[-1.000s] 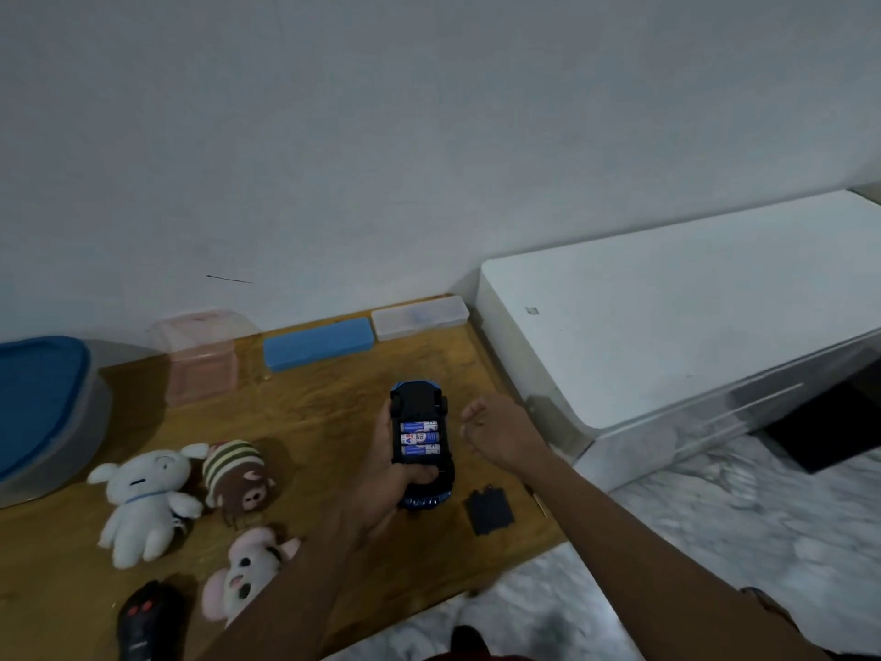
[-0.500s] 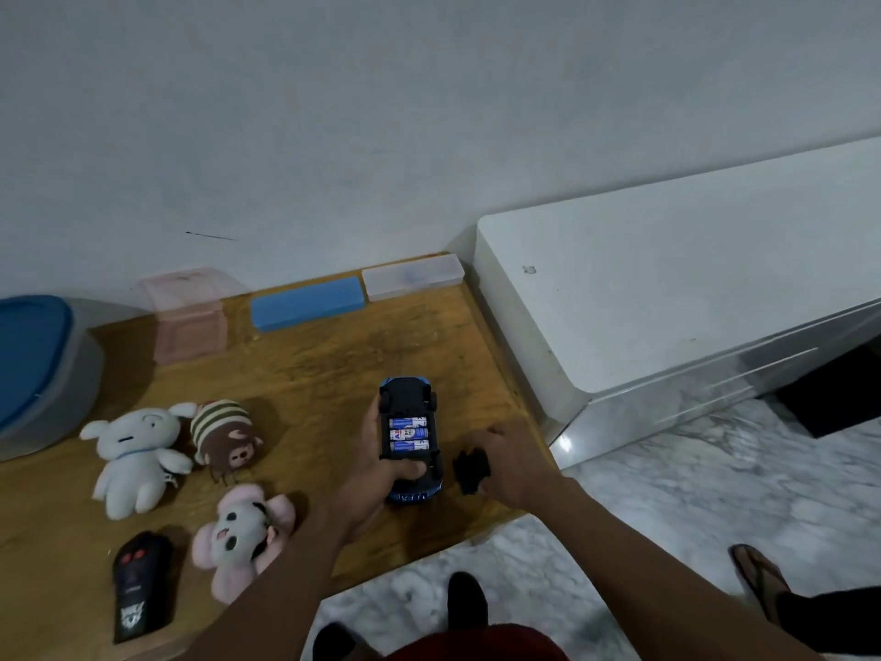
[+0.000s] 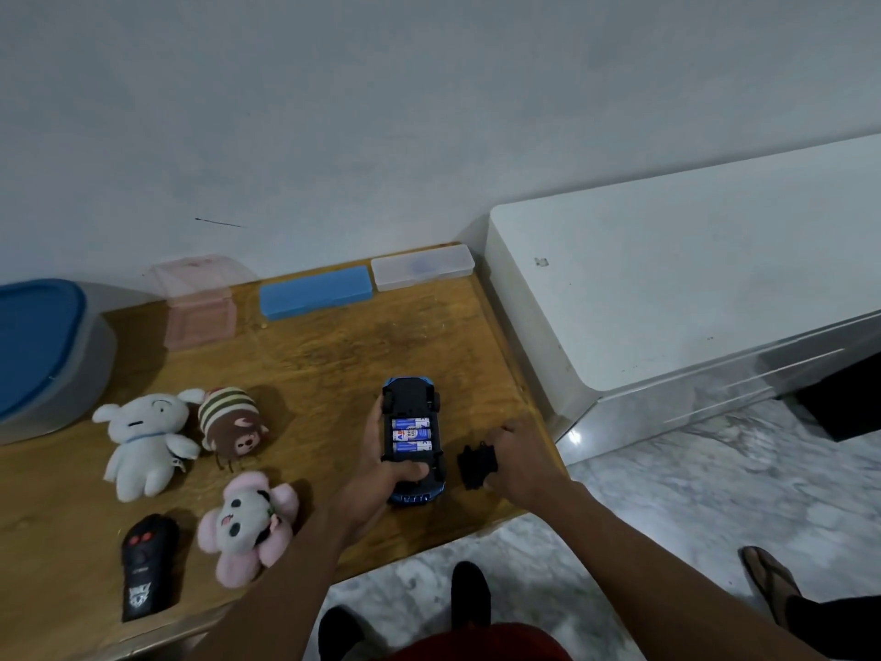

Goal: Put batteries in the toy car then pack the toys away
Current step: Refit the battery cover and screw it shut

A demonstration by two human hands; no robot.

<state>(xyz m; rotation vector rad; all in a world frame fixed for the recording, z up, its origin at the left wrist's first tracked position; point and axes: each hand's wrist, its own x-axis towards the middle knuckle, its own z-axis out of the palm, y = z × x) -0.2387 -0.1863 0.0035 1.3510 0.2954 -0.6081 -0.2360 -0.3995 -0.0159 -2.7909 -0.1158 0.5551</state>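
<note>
Wooden table [image 3: 333, 355] against a pale wall, marble floor along its near edge; white cabinet [image 3: 691, 288] to the right. Left hand [image 3: 376, 469] wrapped round toy car [image 3: 411, 398], held belly-up over the table's near right part, thumb across the rear of the chassis; three batteries [image 3: 411, 435] seated side by side in the open bay. Right hand [image 3: 519, 465] closed in a pinch on black battery cover [image 3: 474, 465], just right of the car.

Compared with a second ago: cover then flat on the wood, untouched, right hand beside the car with nothing in it; half a second ago, fingers just arriving at the cover; now gripped and tipped up on edge; clear of the wood or not, cannot tell.

Reads as: loading done, closing step begun; next, cover over the bay, tabs aligned, pressed home.

Packing not started; white plush [image 3: 143, 436], striped brown plush [image 3: 231, 422], pink plush [image 3: 248, 522] and black remote [image 3: 145, 565] lying loose to the left; blue-lidded tub [image 3: 43, 345] at far left, probable destination.
</note>
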